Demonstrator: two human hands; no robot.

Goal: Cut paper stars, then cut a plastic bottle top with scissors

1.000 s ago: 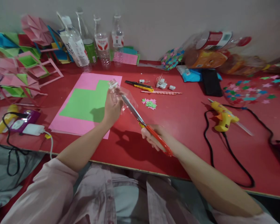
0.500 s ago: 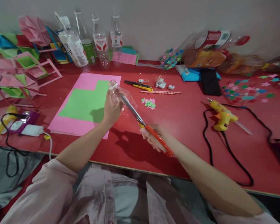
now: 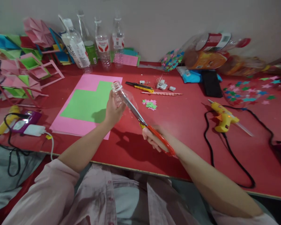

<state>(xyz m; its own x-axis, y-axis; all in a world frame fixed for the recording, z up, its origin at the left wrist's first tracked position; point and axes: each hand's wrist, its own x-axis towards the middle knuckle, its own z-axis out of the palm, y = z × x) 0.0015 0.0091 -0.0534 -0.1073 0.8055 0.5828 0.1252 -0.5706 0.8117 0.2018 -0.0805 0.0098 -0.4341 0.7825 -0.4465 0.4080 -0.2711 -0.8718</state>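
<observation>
The fingers of the left hand are clamped around a clear plastic bottle top, its open neck pointing up, held over the table near the right edge of a green sheet. The right hand is wrapped around the red handles of a pair of scissors, whose blades slant up to the clear plastic; whether they are biting into it is hard to tell. Compared with a second ago, the bottle neck has shifted slightly to the right, toward the blades, while the sheets lie unchanged. Pink paper lies under the green. Beyond the scissors are small paper stars and a utility knife; well to the right lies a yellow glue gun on the red table.
</observation>
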